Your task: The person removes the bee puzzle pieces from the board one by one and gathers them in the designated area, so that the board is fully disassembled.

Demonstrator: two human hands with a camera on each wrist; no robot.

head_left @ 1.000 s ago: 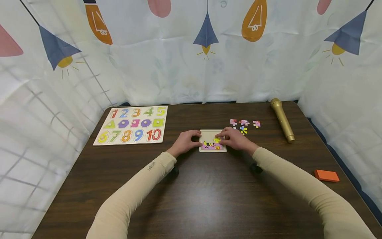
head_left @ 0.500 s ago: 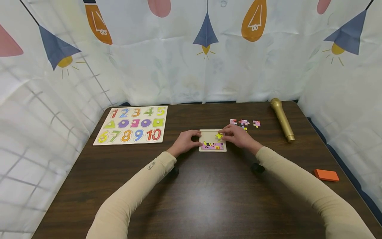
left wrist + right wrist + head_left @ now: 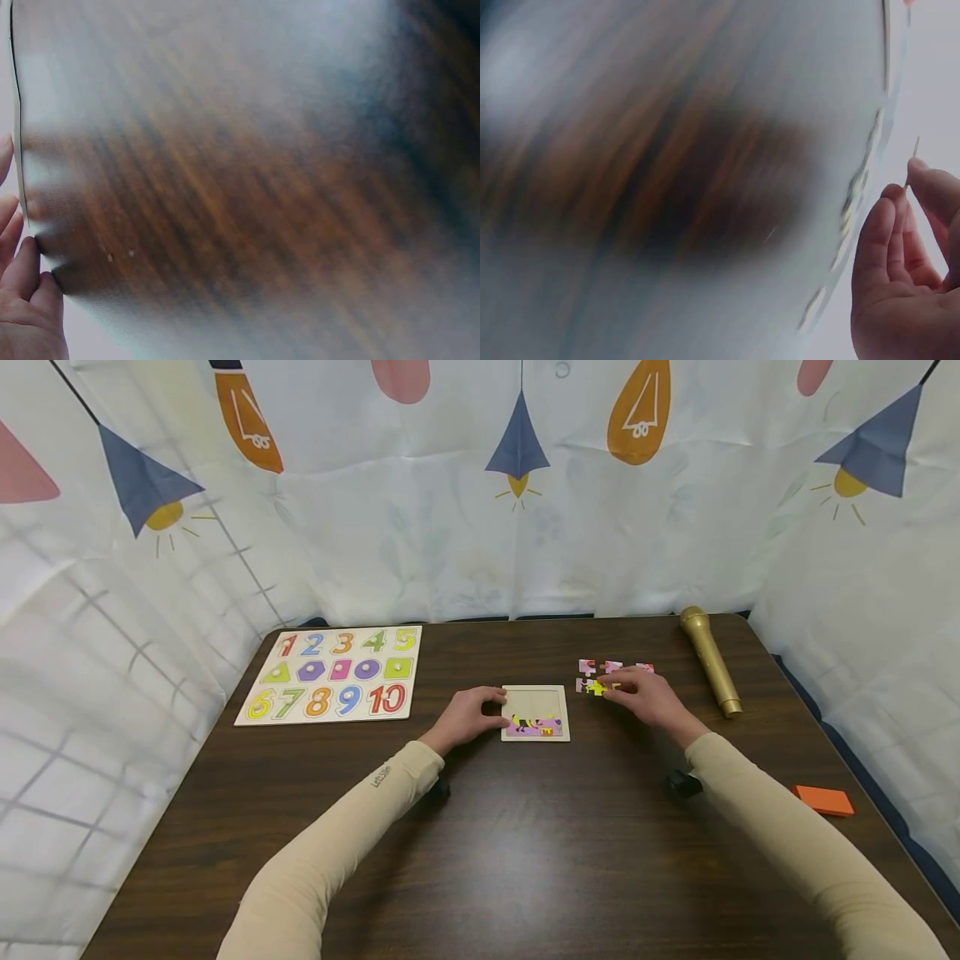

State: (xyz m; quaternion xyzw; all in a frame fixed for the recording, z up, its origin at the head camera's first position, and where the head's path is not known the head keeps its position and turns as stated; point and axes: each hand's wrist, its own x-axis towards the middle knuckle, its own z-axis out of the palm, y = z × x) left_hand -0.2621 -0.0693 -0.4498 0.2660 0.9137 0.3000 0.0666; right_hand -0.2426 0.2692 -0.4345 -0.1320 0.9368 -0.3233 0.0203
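Note:
A small wooden puzzle tray [image 3: 534,700] lies on the dark table, its bottom row filled with pink and yellow pieces. My left hand [image 3: 471,717] holds the tray's left edge between thumb and fingers; in the left wrist view, the left hand [image 3: 30,300] shows only at the lower left. My right hand [image 3: 651,700] is above the loose pieces, right of the tray. It pinches a yellow puzzle piece [image 3: 596,687], seen edge-on as a thin puzzle piece [image 3: 913,163] in the right wrist view. Loose pink puzzle pieces [image 3: 587,667] lie behind that hand, partly hidden by it.
A number and shape board [image 3: 324,677] lies at the back left. Toward the back right rests a gold microphone [image 3: 710,662]. An orange block [image 3: 822,800] sits near the right edge of the brown table [image 3: 480,860]. A printed curtain [image 3: 450,543] hangs around it.
My right hand has moved right, from the tray to the loose pieces, carrying the yellow puzzle piece out of the tray. The left hand has stayed at the tray's left edge.

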